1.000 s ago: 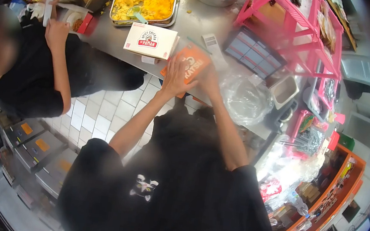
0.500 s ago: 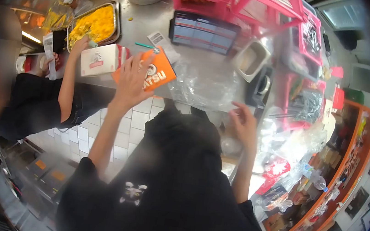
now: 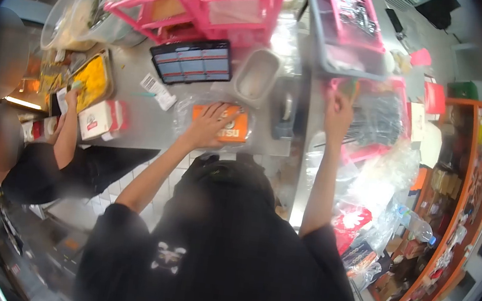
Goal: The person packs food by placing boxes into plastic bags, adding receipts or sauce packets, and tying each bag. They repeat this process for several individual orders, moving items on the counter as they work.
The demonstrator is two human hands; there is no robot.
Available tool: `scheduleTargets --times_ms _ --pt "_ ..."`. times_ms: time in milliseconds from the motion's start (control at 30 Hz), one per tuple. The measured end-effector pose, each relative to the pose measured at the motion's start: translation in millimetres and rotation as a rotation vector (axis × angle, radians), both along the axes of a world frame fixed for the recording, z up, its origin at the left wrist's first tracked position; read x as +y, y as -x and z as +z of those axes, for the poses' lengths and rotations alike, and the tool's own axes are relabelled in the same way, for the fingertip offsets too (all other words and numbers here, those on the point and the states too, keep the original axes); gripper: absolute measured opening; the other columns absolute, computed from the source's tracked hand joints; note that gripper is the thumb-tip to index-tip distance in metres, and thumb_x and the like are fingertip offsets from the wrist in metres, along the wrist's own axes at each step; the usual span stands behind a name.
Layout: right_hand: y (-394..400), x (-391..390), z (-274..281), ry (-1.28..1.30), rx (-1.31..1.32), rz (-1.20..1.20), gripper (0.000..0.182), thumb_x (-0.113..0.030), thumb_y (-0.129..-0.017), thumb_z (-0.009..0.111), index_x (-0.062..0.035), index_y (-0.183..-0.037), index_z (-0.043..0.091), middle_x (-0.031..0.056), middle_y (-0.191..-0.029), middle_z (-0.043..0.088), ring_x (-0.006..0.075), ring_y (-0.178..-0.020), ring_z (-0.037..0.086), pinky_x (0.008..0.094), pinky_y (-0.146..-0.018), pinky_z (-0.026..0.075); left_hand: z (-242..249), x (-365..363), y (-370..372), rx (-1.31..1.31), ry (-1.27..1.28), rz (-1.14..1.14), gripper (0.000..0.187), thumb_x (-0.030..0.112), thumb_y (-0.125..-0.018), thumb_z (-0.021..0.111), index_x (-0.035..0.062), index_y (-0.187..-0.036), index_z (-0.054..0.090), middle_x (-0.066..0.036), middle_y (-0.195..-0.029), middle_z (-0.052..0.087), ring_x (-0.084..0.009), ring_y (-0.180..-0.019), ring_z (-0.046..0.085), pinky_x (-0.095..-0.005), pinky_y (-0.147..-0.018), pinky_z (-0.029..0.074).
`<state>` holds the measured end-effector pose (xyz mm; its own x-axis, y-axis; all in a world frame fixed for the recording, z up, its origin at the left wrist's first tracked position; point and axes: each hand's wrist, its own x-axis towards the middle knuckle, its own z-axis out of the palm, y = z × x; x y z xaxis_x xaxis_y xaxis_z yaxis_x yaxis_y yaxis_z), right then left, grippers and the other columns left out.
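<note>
My left hand (image 3: 208,125) lies spread on top of an orange box (image 3: 236,130) with white lettering, its fingers stretched out. Clear plastic wrap (image 3: 185,107) lies around and under that box on the metal counter. Out to the right, my right hand (image 3: 338,109) has reached the near-left corner of a pink basket (image 3: 401,92) of dark wrapped items. Its fingers are curled together, and a blurred greenish thing (image 3: 351,89) shows at their tips; what they grip cannot be made out.
A tablet (image 3: 191,63) stands behind the box, beside a pale tub (image 3: 258,75) and a paper receipt (image 3: 159,91). Pink racks (image 3: 228,7) rise at the back. Left, a co-worker's hand (image 3: 71,96) is by a tray of yellow food (image 3: 97,75) and a white box (image 3: 95,120).
My left hand has moved right with the orange box, which now lies on the plastic wrap. My right hand has reached forward to the pink basket. The view has turned right.
</note>
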<state>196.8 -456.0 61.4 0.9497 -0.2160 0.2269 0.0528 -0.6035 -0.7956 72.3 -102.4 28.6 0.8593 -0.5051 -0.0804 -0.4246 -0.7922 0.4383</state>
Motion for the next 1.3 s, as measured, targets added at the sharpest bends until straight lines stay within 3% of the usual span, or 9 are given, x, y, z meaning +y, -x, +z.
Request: scheduleTargets --times_ms 333,600,767,933,1000,1100,1233,1267,1300 --pt "-207.9 -45.0 -30.6 0.873 0.509 -0.014 0.037 -0.036 -0.078 0.064 -0.0101 -0.102 0.073 0.0202 -0.111 0.067 0.0408 -0.109 0.062 0.0465 -0.094 0.048 7.9 -4.2 4.8 0.027 -0.055 0.064 0.111 0.024 -0.053 0.087 0.0216 -0.150 0.032 -0.015 -0.149 0.034 -0.0358 -0.136 0.033 -0.0479 -0.116 0.025" --pt "-226.9 -103.0 0.6 0.011 0.391 0.116 0.032 -0.034 -0.068 0.084 -0.0139 -0.092 0.077 0.0062 -0.083 0.073 0.0212 -0.074 0.068 0.0345 -0.074 0.051 4.7 -3.4 5.8 -0.004 -0.074 0.037 0.118 0.028 -0.051 0.089 0.0202 -0.152 0.029 -0.017 -0.150 0.033 -0.0358 -0.137 0.032 -0.0484 -0.116 0.025" --pt "-246.2 -112.9 17.3 0.371 0.467 0.097 0.025 -0.037 -0.070 0.071 -0.0256 -0.091 0.078 0.0037 -0.097 0.074 0.0272 -0.101 0.067 0.0430 -0.091 0.047 6.6 -2.6 8.5 0.023 -0.086 0.028 0.117 0.027 -0.052 0.089 0.0202 -0.152 0.028 -0.017 -0.150 0.033 -0.0358 -0.137 0.032 -0.0478 -0.117 0.025" --pt "-255.7 -132.0 22.7 0.497 0.298 0.329 0.025 -0.030 -0.070 0.076 -0.0126 -0.087 0.077 0.0110 -0.093 0.073 0.0259 -0.086 0.069 0.0357 -0.080 0.051 2.7 -4.6 9.5 0.033 -0.128 0.051 0.116 0.031 -0.054 0.089 0.0220 -0.152 0.027 -0.018 -0.149 0.033 -0.0369 -0.135 0.034 -0.0479 -0.115 0.027" --pt "-265.1 -141.6 35.2 -0.199 -0.141 -0.111 0.023 -0.023 -0.074 0.077 -0.0054 -0.087 0.075 0.0114 -0.089 0.073 0.0205 -0.077 0.067 0.0315 -0.073 0.051 -2.1 -0.7 4.4 0.002 -0.077 0.031 0.115 0.037 -0.054 0.088 0.0176 -0.151 0.029 -0.019 -0.144 0.038 -0.0364 -0.132 0.037 -0.0484 -0.113 0.028" --pt "-265.9 -144.6 51.3 0.009 -0.354 -0.255 0.018 -0.018 -0.077 0.076 -0.0034 -0.086 0.072 0.0068 -0.081 0.071 0.0159 -0.072 0.062 0.0305 -0.069 0.049 -6.7 19.1 5.3 0.052 -0.076 0.073 0.114 0.047 -0.052 0.087 0.0080 -0.145 0.034 -0.020 -0.136 0.044 -0.0365 -0.128 0.041 -0.0493 -0.111 0.030" --pt "-157.9 -17.3 93.4 -0.050 -0.494 0.251 0.008 -0.009 -0.083 0.068 -0.0031 -0.083 0.064 0.0031 -0.075 0.063 0.0142 -0.069 0.057 0.0307 -0.066 0.048 6.5 27.6 6.6 0.131 -0.150 0.279 0.110 0.053 -0.050 0.086 -0.0019 -0.133 0.042 -0.020 -0.131 0.048 -0.0380 -0.125 0.044 -0.0483 -0.108 0.035" --pt "-117.0 28.5 70.7 -0.401 -0.027 0.372 0.009 -0.009 -0.085 0.066 -0.0024 -0.090 0.065 0.0056 -0.082 0.066 0.0149 -0.074 0.060 0.0303 -0.069 0.049 6.2 30.0 9.8 0.185 -0.205 0.300 0.109 0.054 -0.050 0.086 -0.0008 -0.133 0.042 -0.020 -0.131 0.048 -0.0380 -0.125 0.045 -0.0478 -0.107 0.037" --pt "-63.5 63.9 73.1 0.041 0.063 0.769 0.018 -0.013 -0.084 0.069 -0.0026 -0.099 0.067 0.0081 -0.090 0.069 0.0163 -0.081 0.064 0.0294 -0.073 0.052 0.9 33.4 11.8 0.121 -0.202 0.298 0.106 0.055 -0.052 0.085 -0.0020 -0.132 0.044 -0.022 -0.132 0.048 -0.0393 -0.126 0.044 -0.0481 -0.106 0.037"
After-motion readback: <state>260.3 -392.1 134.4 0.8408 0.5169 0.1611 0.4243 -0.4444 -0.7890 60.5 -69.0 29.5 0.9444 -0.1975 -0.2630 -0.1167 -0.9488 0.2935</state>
